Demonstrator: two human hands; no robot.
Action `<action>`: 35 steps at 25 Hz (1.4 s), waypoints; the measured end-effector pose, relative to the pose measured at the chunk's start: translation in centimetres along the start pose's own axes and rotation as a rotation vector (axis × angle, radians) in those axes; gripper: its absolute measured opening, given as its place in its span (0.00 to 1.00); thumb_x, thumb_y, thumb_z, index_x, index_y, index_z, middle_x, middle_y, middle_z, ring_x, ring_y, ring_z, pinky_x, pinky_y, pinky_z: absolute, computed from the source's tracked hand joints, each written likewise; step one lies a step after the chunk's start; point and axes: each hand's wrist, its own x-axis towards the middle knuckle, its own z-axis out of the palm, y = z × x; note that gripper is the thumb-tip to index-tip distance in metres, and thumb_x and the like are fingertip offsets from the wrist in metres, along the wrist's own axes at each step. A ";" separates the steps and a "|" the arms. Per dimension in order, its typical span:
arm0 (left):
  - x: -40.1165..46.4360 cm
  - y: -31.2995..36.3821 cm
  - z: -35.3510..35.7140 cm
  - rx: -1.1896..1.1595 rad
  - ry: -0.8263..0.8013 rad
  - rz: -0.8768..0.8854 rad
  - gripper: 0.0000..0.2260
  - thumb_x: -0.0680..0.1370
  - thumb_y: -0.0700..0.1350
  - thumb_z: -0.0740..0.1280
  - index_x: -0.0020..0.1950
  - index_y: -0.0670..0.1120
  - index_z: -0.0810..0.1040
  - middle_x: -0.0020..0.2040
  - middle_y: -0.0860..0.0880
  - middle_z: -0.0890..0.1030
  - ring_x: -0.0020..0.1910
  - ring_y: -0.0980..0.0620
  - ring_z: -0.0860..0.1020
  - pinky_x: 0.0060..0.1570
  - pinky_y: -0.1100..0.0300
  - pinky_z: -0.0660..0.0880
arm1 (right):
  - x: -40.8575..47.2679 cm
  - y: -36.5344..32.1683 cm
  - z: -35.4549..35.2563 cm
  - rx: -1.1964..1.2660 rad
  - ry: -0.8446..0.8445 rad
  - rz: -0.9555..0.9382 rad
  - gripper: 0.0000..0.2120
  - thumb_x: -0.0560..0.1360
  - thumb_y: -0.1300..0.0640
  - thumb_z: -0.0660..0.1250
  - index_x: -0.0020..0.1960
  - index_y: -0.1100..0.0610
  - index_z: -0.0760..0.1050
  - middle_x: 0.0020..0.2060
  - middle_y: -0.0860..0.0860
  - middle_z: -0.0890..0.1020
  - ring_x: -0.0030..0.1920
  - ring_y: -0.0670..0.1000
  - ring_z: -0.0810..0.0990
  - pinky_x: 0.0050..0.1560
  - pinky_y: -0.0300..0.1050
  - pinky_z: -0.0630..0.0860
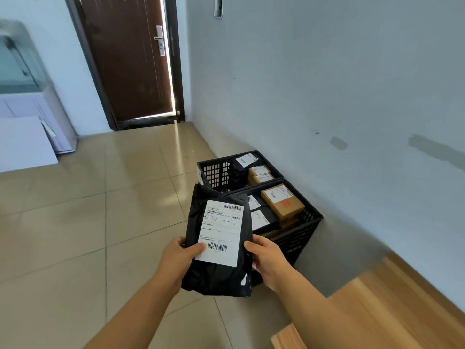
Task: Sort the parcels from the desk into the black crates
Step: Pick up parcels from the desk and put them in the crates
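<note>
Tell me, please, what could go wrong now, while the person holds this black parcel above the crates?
1. The near crate already looks nearly full, with a cardboard box on top, so the black parcel may slide off.
2. Left hand and right hand grip only the soft bag's lower edges; it might sag or slip.
3. The far crate has more room but is a longer reach.

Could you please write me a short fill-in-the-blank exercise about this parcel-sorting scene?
1. Both hands, left hand and right hand, hold a black ____ with a white label.
2. The two black crates stand on the floor against the ____.
3. The brown cardboard box lies in the ____ crate.

Missing words: bag; wall; nearer
</note>
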 end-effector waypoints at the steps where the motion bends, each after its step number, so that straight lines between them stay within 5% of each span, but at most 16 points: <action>1: 2.0 1.1 0.0 0.010 0.014 0.008 0.11 0.73 0.41 0.72 0.53 0.45 0.76 0.48 0.47 0.82 0.45 0.48 0.82 0.38 0.58 0.77 | 2.1 -1.1 0.7 0.012 -0.015 0.011 0.09 0.77 0.65 0.66 0.56 0.58 0.78 0.46 0.52 0.86 0.43 0.49 0.85 0.39 0.40 0.77; 12: 19.8 9.0 0.3 0.075 0.090 -0.006 0.08 0.73 0.40 0.72 0.50 0.46 0.77 0.46 0.48 0.82 0.44 0.50 0.82 0.36 0.60 0.76 | 20.4 -8.5 6.1 -0.046 -0.076 0.057 0.09 0.77 0.65 0.65 0.54 0.56 0.78 0.46 0.50 0.86 0.45 0.49 0.85 0.42 0.42 0.78; 18: 30.2 11.7 1.5 0.128 -0.041 -0.048 0.10 0.73 0.40 0.72 0.52 0.44 0.77 0.47 0.47 0.83 0.45 0.48 0.82 0.38 0.58 0.76 | 27.7 -10.8 7.5 0.000 0.104 0.078 0.11 0.76 0.69 0.65 0.55 0.59 0.78 0.44 0.51 0.86 0.37 0.46 0.84 0.35 0.37 0.77; 30: 49.9 16.9 5.4 0.365 -0.331 -0.157 0.08 0.73 0.41 0.70 0.51 0.44 0.77 0.46 0.46 0.83 0.44 0.46 0.82 0.41 0.54 0.78 | 40.0 -13.5 10.9 0.177 0.453 0.137 0.12 0.76 0.71 0.64 0.53 0.58 0.78 0.44 0.52 0.85 0.40 0.48 0.84 0.37 0.39 0.78; 35: 54.1 16.5 10.2 0.461 -0.422 -0.206 0.07 0.73 0.39 0.70 0.50 0.42 0.78 0.46 0.43 0.83 0.47 0.42 0.81 0.51 0.44 0.77 | 43.8 -13.8 7.5 0.211 0.543 0.178 0.12 0.75 0.70 0.65 0.56 0.60 0.77 0.47 0.54 0.85 0.42 0.49 0.83 0.39 0.40 0.77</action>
